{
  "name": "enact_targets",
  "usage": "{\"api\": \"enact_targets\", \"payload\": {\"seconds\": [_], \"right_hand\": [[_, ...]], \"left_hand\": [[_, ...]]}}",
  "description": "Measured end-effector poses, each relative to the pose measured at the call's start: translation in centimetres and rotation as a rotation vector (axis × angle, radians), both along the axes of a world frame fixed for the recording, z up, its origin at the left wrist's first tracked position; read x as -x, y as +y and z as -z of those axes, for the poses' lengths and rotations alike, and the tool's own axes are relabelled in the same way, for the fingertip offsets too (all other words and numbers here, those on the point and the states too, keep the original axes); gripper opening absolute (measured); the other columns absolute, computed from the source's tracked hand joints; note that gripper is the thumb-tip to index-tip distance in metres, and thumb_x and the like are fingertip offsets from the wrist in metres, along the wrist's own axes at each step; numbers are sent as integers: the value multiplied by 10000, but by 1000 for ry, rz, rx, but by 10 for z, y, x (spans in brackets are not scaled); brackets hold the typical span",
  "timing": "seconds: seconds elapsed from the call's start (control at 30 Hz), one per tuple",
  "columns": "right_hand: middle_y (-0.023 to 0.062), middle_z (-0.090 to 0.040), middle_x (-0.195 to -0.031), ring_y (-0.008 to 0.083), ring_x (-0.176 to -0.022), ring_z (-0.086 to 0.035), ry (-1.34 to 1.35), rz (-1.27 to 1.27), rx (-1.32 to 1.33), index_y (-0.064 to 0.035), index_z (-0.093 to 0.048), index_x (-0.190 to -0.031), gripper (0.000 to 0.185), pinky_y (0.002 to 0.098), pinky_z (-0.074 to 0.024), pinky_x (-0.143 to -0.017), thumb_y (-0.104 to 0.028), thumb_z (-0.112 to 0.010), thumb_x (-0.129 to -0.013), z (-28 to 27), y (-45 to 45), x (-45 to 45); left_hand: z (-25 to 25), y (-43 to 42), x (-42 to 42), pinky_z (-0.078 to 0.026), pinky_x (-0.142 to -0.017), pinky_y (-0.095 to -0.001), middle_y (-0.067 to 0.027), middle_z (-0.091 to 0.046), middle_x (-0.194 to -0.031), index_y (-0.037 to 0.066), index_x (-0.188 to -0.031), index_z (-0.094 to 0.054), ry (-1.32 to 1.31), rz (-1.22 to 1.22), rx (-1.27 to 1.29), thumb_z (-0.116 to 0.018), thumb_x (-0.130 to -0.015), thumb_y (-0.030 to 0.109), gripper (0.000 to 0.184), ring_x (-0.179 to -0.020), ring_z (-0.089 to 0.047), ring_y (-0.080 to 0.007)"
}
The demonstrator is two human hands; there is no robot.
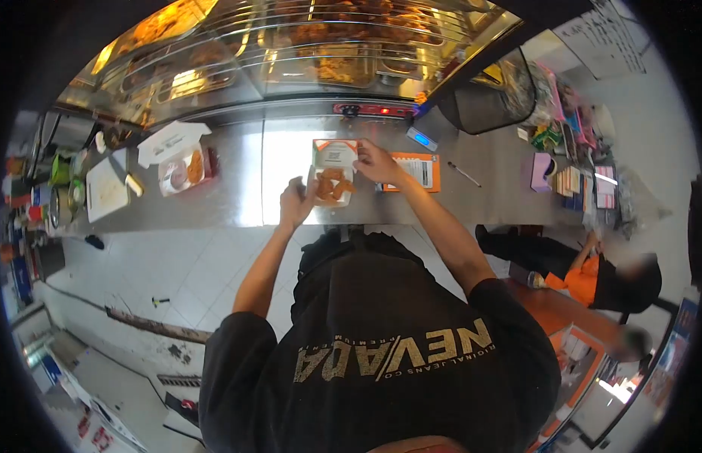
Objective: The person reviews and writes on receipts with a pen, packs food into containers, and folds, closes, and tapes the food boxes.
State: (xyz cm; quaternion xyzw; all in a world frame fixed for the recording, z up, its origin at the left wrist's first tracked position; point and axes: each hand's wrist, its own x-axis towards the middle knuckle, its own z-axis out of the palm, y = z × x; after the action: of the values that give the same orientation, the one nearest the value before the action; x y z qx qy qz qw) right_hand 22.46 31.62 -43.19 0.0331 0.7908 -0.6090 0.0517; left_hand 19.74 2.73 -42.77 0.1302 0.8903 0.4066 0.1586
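A small open carton (335,155) with pieces of fried food (332,187) in it stands on the steel counter (237,200). My left hand (296,202) is at the carton's left side, fingers curled against its edge. At the upper right of the carton, my right hand (375,162) has its fingers closed on the raised lid. Right of the carton lies an orange-edged printed sheet (416,172), partly behind my right forearm.
Another open box (186,170) with food, a white cutting board (108,189) and a knife (128,175) are on the left. A heated display case (320,57) lines the back. A pen (465,174) lies right. A person in orange (581,279) sits at the right.
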Motion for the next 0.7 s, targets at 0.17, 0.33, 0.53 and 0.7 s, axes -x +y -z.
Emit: {"api": "enact_targets", "payload": {"seconds": [0.17,0.33,0.53,0.7], "right_hand": [[206,-722,-1124,308,-1033,-720,5,1,-76,-8,-519,-1270,474,389,-573,-851,-207,-717,-888,-49,-25,-3],[201,-707,-1128,303,-1066,-707,-17,-72,-291,-1,-544,-1238,435,393,-578,-852,-220,-713,-903,-75,-45,23],[150,-667,-1185,226,-1091,-677,-72,-54,-77,-19,-528,-1271,444,367,-589,-847,-185,-735,-914,-63,-28,25],[121,-664,-1200,198,-1118,-662,-194,-1,-26,-48,-489,-1340,493,346,-585,-855,-161,-732,-926,-37,-14,13]], "left_hand": [[18,-5,-6,-544,-745,-457,-233,-689,-821,-12,-992,-708,110,49,-52,-524,-1015,218,295,-780,-679,-425],[9,-27,8,-546,-714,-444,-225,-693,-798,-23,-978,-701,79,87,-49,-527,-990,158,251,-754,-699,-393],[1,-28,11,-552,-690,-434,-208,-690,-754,-25,-949,-702,67,74,-126,-524,-1005,180,276,-721,-721,-339],[15,-5,4,-549,-684,-446,-207,-675,-708,-21,-880,-692,68,103,-38,-536,-1012,204,304,-704,-716,-352]]}}
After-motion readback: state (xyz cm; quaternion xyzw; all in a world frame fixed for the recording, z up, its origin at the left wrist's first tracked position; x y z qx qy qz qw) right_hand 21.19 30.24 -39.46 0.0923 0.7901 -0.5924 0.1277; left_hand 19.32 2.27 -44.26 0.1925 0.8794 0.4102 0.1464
